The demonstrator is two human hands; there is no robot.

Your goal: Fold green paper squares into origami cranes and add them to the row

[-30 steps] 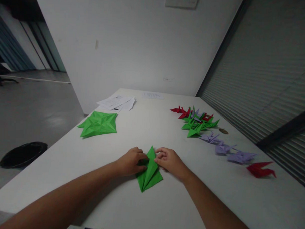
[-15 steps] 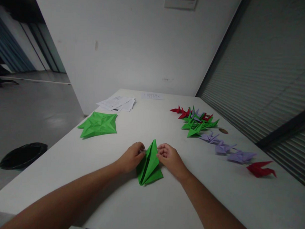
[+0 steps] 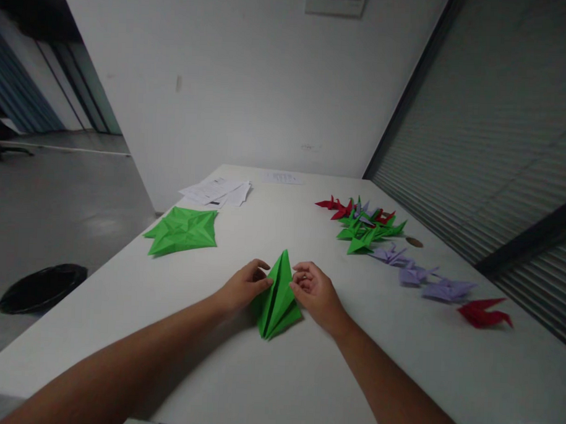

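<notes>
A partly folded green origami paper [image 3: 276,304] stands between my hands near the middle of the white table [image 3: 240,383], its narrow tip pointing away from me. Along its left edge, my left hand [image 3: 246,286] has the thumb on the paper and the fingers curled behind. My right hand [image 3: 316,293] pinches the right edge with thumb and curled fingers. A dark slit runs down the paper's middle, and a flap spreads to the lower right.
Creased green sheets [image 3: 184,231] lie at left, with printed papers [image 3: 216,191] behind them. Finished green cranes [image 3: 368,230], purple cranes [image 3: 447,290] and a red crane [image 3: 484,313] line the right side. A black-lined bin [image 3: 42,288] stands on the floor beyond the left edge.
The green paper's tip has shifted slightly away from me and to the left. My left thumb now lies further over its left edge, and the left fingers have lifted a little.
</notes>
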